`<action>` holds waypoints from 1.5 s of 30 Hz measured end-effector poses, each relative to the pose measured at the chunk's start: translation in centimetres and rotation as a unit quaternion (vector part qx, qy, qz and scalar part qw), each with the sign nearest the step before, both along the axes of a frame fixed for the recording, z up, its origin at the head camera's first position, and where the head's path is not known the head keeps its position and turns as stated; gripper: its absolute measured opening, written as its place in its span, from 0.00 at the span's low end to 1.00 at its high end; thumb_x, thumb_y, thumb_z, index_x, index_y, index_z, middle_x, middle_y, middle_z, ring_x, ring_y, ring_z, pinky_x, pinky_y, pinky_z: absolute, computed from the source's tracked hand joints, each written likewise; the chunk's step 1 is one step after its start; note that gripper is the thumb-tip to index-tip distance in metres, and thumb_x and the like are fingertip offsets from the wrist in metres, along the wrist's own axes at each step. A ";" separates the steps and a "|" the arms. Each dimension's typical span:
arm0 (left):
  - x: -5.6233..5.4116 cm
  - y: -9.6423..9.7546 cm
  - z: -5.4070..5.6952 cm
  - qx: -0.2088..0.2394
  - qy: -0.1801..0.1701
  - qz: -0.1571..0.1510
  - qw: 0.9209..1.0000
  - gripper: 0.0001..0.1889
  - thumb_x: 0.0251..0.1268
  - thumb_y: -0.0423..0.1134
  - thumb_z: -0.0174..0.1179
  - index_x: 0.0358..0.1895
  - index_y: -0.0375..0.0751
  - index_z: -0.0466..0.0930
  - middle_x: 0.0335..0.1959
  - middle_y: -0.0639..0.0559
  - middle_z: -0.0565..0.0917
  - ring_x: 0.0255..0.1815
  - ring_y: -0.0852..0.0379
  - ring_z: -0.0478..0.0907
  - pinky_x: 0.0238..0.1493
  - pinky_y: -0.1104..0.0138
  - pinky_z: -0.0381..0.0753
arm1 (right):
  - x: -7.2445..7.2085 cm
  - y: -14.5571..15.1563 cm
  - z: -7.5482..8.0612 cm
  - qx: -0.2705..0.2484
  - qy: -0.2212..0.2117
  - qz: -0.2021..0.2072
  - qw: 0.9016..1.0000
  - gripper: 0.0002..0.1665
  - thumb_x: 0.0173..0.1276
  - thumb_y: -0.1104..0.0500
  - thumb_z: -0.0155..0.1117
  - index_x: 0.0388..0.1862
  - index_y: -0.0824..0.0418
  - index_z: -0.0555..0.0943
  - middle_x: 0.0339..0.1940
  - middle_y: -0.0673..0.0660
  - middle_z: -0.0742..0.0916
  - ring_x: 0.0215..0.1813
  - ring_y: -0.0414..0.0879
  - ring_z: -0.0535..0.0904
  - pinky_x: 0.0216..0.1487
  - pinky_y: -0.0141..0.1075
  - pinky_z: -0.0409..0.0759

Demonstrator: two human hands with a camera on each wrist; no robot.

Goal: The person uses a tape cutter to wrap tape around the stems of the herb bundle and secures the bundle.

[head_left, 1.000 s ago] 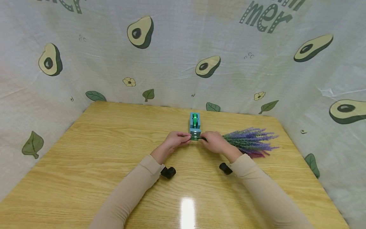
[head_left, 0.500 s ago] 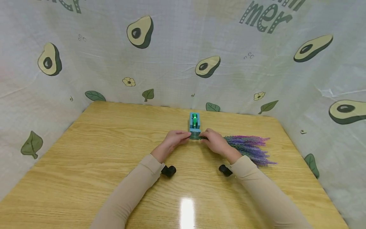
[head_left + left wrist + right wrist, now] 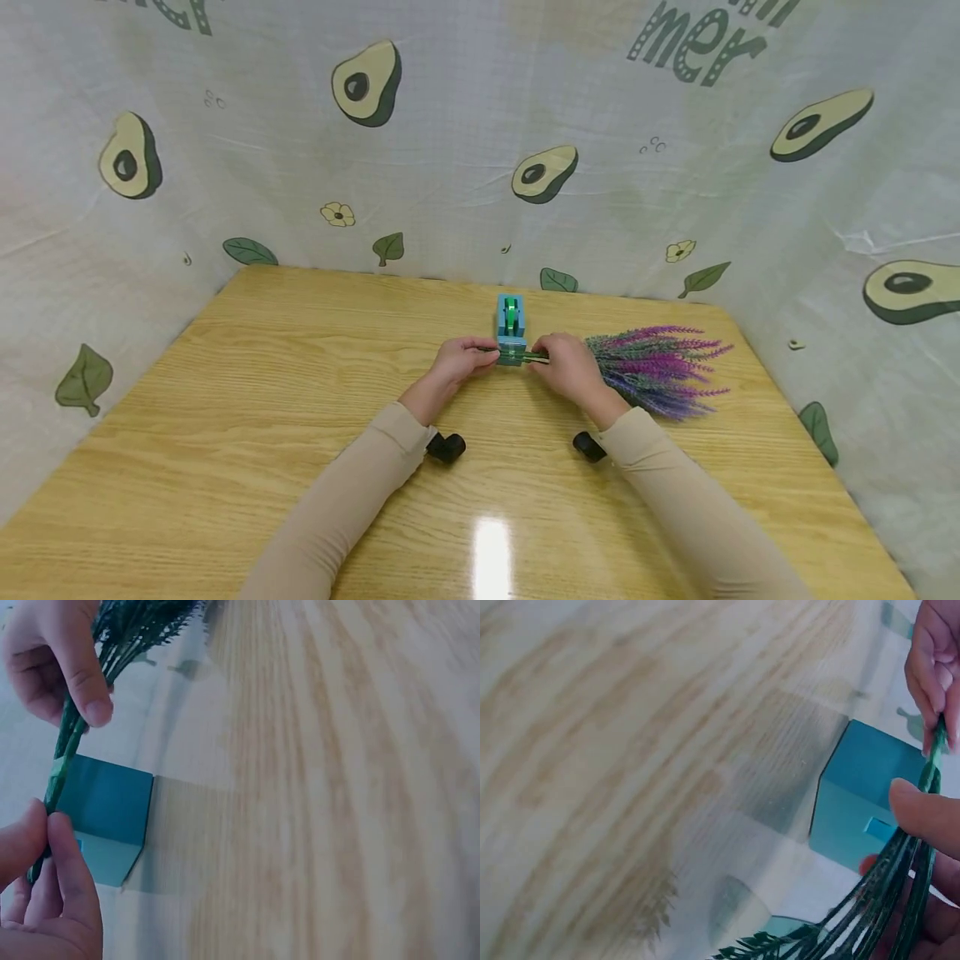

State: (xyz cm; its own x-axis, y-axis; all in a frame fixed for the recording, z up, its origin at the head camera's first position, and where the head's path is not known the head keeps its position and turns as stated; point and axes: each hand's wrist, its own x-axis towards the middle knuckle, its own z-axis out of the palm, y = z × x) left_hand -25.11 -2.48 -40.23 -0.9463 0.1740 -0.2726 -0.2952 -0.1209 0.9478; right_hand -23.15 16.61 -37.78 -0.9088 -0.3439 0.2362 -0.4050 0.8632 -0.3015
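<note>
A bunch of artificial lavender (image 3: pixel 660 362) lies sideways, its purple and magenta heads out to the right. My left hand (image 3: pixel 456 360) pinches the stem ends between thumb and fingers. Nearer the flower heads, my right hand (image 3: pixel 567 365) holds the green stems (image 3: pixel 885 889), thumb on one side and fingers on the other. Between the hands, the stems cross the front of a blue tape dispenser (image 3: pixel 512 353) carrying a green tape roll (image 3: pixel 512 315). A lighter green band of tape (image 3: pixel 58 766) shows around the stems in the left wrist view.
The wooden table (image 3: pixel 300 375) runs back to a hanging cloth (image 3: pixel 450 167) printed with avocados and leaves. Black wrist-worn devices show below each wrist, one on the left (image 3: pixel 447 448) and one on the right (image 3: pixel 589 447).
The lavender bunch has turned about its stems: magenta heads first showed low, then at the top, and now spread across the upper and middle part. Both hands stay beside the dispenser.
</note>
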 end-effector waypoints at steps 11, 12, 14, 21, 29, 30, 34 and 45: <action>-0.5 0.2 -0.7 0.014 -0.005 0.030 0.999 0.13 0.59 0.30 0.63 0.48 0.32 0.81 0.44 0.43 0.81 0.38 0.56 0.82 0.48 0.63 0.79 | -0.5 0.1 -0.4 0.055 0.050 -0.004 0.997 0.15 0.54 0.57 0.74 0.29 0.57 0.74 0.22 0.51 0.81 0.19 0.44 0.73 0.19 0.38 0.71; -0.5 0.2 -0.7 0.018 -0.010 0.032 0.999 0.13 0.60 0.31 0.62 0.48 0.32 0.80 0.44 0.43 0.81 0.37 0.56 0.82 0.47 0.63 0.79 | -0.5 0.1 -0.6 0.051 0.057 -0.002 0.997 0.15 0.54 0.58 0.74 0.29 0.57 0.73 0.21 0.51 0.81 0.19 0.44 0.73 0.20 0.37 0.70; -0.5 0.1 -0.7 0.026 -0.025 0.035 0.999 0.14 0.62 0.32 0.61 0.49 0.32 0.79 0.44 0.43 0.81 0.36 0.57 0.82 0.47 0.63 0.79 | -0.6 0.1 -0.9 0.042 0.070 0.002 0.997 0.16 0.53 0.59 0.74 0.28 0.57 0.72 0.22 0.51 0.81 0.20 0.44 0.72 0.22 0.37 0.68; -0.6 -0.1 -0.6 0.053 -0.048 0.034 0.997 0.14 0.62 0.30 0.60 0.50 0.28 0.78 0.44 0.40 0.81 0.36 0.57 0.82 0.48 0.64 0.78 | -0.6 0.2 -0.8 0.021 0.003 0.011 1.000 0.11 0.63 0.56 0.66 0.38 0.61 0.78 0.33 0.55 0.82 0.33 0.50 0.77 0.40 0.47 0.71; -0.8 -0.1 -0.8 0.053 -0.045 0.029 0.997 0.14 0.62 0.28 0.59 0.51 0.27 0.77 0.46 0.39 0.80 0.39 0.55 0.82 0.49 0.64 0.78 | -0.5 0.5 0.9 0.028 -0.112 0.058 0.992 0.16 0.71 0.61 0.55 0.51 0.70 0.78 0.36 0.60 0.78 0.34 0.49 0.74 0.36 0.43 0.74; -0.8 -0.1 -0.8 0.050 -0.042 0.024 0.998 0.14 0.63 0.28 0.58 0.51 0.27 0.77 0.46 0.39 0.79 0.39 0.56 0.82 0.49 0.64 0.78 | -0.6 0.6 0.9 0.027 -0.109 0.061 0.992 0.16 0.70 0.61 0.56 0.51 0.70 0.79 0.36 0.59 0.78 0.33 0.48 0.74 0.36 0.42 0.75; -0.8 0.4 -0.8 0.035 -0.022 -0.002 0.999 0.16 0.68 0.30 0.53 0.57 0.30 0.73 0.47 0.39 0.77 0.39 0.56 0.79 0.50 0.63 0.77 | -1.0 1.0 0.3 0.004 -0.088 0.068 0.994 0.14 0.68 0.62 0.59 0.48 0.69 0.81 0.35 0.58 0.79 0.34 0.48 0.75 0.36 0.42 0.75; -0.7 2.2 -0.9 -0.023 0.003 0.002 1.000 0.28 0.56 0.38 0.67 0.59 0.31 0.69 0.48 0.39 0.77 0.47 0.49 0.79 0.48 0.63 0.78 | -1.5 1.4 -0.4 -0.041 -0.087 0.081 0.992 0.13 0.67 0.64 0.60 0.49 0.67 0.82 0.43 0.61 0.84 0.44 0.53 0.80 0.44 0.45 0.78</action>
State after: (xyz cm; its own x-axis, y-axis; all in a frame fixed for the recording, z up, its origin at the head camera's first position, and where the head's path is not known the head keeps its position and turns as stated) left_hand -25.82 -0.30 -41.08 -0.9487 0.1570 -0.2744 -0.2889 -0.0782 0.9542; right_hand -24.60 18.01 -38.23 -0.8724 -0.4752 0.1144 -0.4727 0.7607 -0.4449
